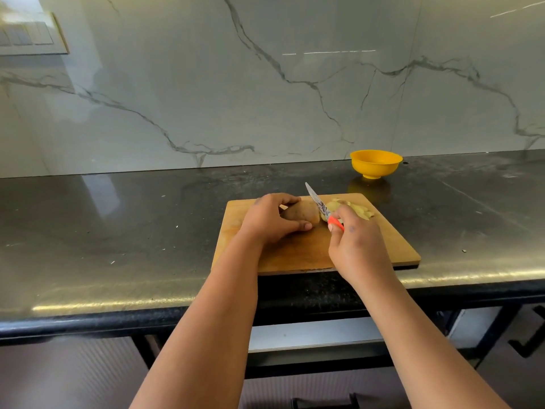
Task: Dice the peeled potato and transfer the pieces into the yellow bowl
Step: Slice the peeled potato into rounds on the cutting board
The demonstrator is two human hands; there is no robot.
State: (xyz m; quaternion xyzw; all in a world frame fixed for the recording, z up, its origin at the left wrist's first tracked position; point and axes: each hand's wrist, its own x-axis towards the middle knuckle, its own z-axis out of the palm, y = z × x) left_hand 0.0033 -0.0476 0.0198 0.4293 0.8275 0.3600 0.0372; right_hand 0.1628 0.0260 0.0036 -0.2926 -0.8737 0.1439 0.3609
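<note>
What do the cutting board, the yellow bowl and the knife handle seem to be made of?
Cutting board: likely wood, matte, with visible brown grain and a worn patch. Yellow bowl: probably plastic, with a smooth, evenly coloured surface and soft sheen, though glazed ceramic cannot be ruled out. Knife handle: looks like orange-red plastic, mostly covered by the right hand; the blade looks like metal, patterned or speckled.

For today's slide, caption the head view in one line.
Left hand steadies potato on board; right hand slices with knife; bowl waits.
</note>
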